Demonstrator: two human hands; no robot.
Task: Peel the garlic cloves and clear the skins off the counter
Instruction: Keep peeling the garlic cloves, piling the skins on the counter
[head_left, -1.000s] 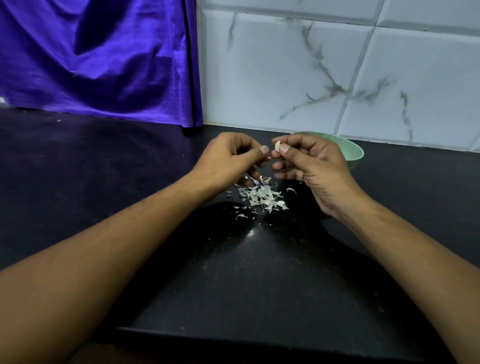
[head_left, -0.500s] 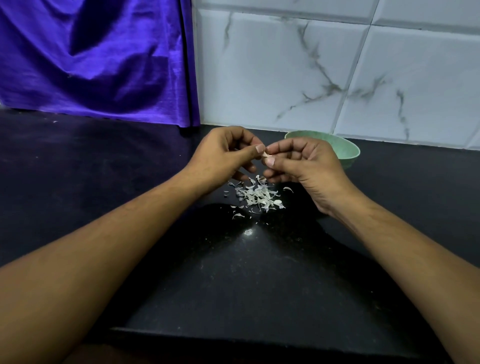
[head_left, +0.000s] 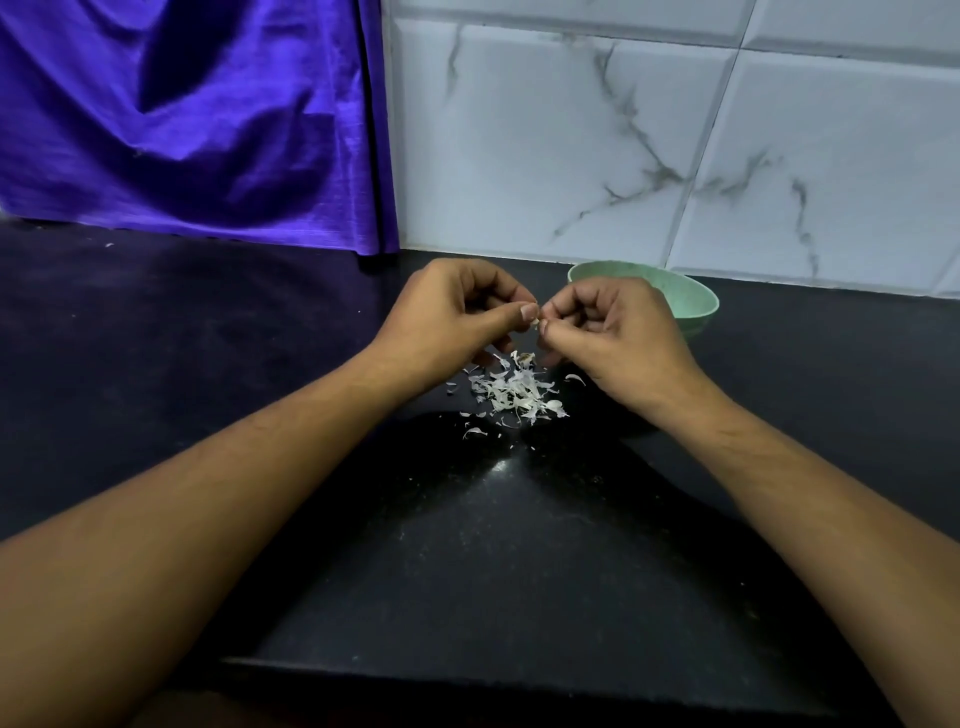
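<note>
Tiny pale garlic clove (head_left: 535, 323) just above a scattered heap of white skins (head_left: 514, 391) on dark counter (head_left: 519, 561)

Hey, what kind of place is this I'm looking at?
Most likely a home kitchen: a polished black stone counter, white marble-patterned wall tiles behind it, and a small pale green bowl near a pile of papery garlic skins.

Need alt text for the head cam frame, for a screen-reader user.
A left hand and a right hand pinch a small garlic clove between their fingertips, above a pile of garlic skins on a black counter. A green bowl sits behind the right hand near a white tile wall; a purple cloth hangs at left.
</note>
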